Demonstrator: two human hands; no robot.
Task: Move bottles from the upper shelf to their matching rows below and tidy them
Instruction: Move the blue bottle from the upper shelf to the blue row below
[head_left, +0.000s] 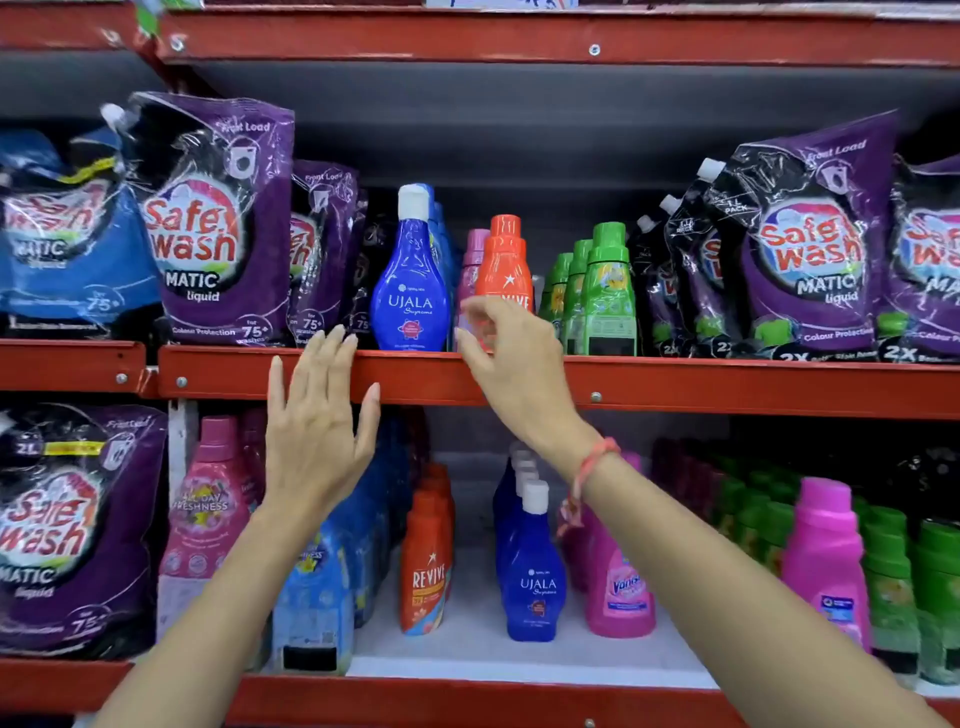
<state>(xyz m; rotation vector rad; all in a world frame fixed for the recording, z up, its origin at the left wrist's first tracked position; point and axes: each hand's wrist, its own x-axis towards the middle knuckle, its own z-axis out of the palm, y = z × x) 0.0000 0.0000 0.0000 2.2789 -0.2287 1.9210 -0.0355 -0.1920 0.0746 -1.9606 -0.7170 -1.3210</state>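
Note:
On the upper shelf (675, 384) stand a blue Ujala bottle (413, 291), an orange Revive bottle (505, 260), a pink bottle (471, 265) half hidden behind it, and green bottles (605, 291). My right hand (511, 358) is raised in front of the orange bottle's lower part, fingers curled and apart, holding nothing. My left hand (317, 426) is open, fingers spread, against the shelf's red front edge left of the blue bottle. On the lower shelf (467, 644) are rows of orange Revive (423, 566), blue Ujala (532, 571), pink Vanish (618, 587) and green bottles (893, 571).
Purple Safewash pouches (218, 223) flank the upper bottles on both sides, with more (810, 249) at the right and one (67, 530) at lower left. Pink (208, 509) and light blue (322, 587) bottles stand at the lower left. A bracelet circles my right wrist.

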